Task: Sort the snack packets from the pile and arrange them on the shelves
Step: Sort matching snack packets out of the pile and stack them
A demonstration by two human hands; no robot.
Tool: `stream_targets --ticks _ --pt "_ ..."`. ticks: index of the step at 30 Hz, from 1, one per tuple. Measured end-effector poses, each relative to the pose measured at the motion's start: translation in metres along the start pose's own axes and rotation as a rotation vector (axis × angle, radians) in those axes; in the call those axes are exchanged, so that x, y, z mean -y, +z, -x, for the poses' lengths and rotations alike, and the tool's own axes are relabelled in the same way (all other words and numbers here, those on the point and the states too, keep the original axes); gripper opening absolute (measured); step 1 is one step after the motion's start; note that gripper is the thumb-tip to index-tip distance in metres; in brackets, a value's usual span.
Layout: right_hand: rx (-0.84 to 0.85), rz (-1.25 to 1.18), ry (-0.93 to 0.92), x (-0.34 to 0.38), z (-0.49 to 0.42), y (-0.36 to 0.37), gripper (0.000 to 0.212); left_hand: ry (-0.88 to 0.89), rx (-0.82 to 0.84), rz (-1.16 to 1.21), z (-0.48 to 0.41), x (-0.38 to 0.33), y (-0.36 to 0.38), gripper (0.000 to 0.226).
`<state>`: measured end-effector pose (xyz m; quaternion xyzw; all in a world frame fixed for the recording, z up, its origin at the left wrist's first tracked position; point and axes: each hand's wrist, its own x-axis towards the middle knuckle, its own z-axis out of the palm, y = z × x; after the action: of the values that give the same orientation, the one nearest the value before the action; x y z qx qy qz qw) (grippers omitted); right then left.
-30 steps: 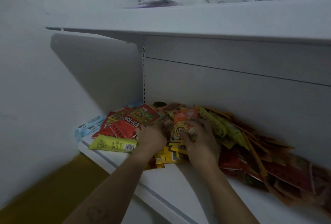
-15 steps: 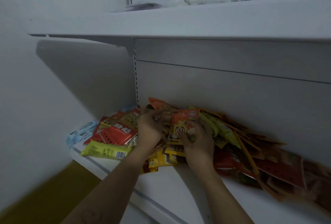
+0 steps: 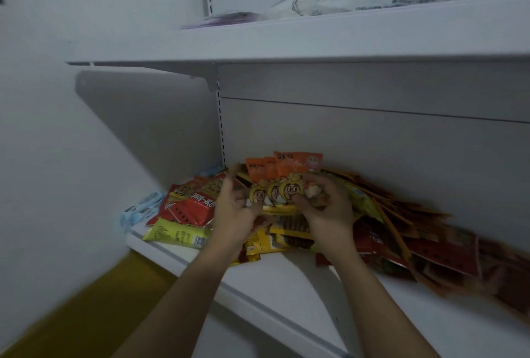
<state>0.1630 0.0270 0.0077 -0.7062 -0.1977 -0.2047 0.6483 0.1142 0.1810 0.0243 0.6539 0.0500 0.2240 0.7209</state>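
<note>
So the right grip (image 3: 327,211) is clamped on a little fan of three orange packets (image 3: 282,170) with the cartoon bee face, thumb across the front near the bottom edge and the tops sticking up above the knuckles. The left grip (image 3: 233,211) is just beside the fan with its fingers spread loose and nothing in it. It's blurry, so I can't tell if it's actually touching the leftmost packet. Underneath and off to the outside of the right grip is the rest of the pile (image 3: 401,231), a slumped mess of red, yellow and green sachets lying on the lower shelf (image 3: 286,289) against the back panel. Outside the left grip there's a red packet (image 3: 192,205) and a yellow-green packet (image 3: 175,236) lying flat, already a bit apart from the heap. My guess is these things weigh next to nothing and the film is slick and crinkly, so a stack will want to slide apart if you only pinch one corner. I'd hold them flat across the middle or along the sealed bottom edge, thumb on one face and fingers behind, and square them up with the free grip before setting them down. Nothing fragile-looking, but whatever's inside probably doesn't love being squeezed.
</note>
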Motion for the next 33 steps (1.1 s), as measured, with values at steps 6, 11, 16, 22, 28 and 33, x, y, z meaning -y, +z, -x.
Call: stream_targets --ticks 6,11,16,22,28,33 --pt "0.068 0.005 0.017 0.001 0.009 -0.006 0.036 -0.122 0.1 -0.024 0.019 0.006 -0.006 0.05" --pt "0.045 0.023 -0.006 0.011 0.027 -0.025 0.034 -0.196 0.235 0.243 0.033 0.004 0.003 0.043" --pt "-0.031 0.186 -0.024 0.014 0.05 -0.066 0.036 -0.204 0.318 0.338 0.054 0.019 0.038 0.044" --pt "-0.115 0.262 -0.004 0.025 0.081 -0.118 0.038 -0.197 0.312 0.308 0.079 0.028 0.086 0.043" --pt "-0.166 0.291 -0.009 0.049 0.114 -0.177 0.036 -0.171 0.396 0.254 0.119 0.009 0.133 0.044" --pt "-0.381 0.298 0.016 0.065 0.154 -0.26 0.037 -0.139 0.489 0.179 0.177 -0.01 0.211 0.037"
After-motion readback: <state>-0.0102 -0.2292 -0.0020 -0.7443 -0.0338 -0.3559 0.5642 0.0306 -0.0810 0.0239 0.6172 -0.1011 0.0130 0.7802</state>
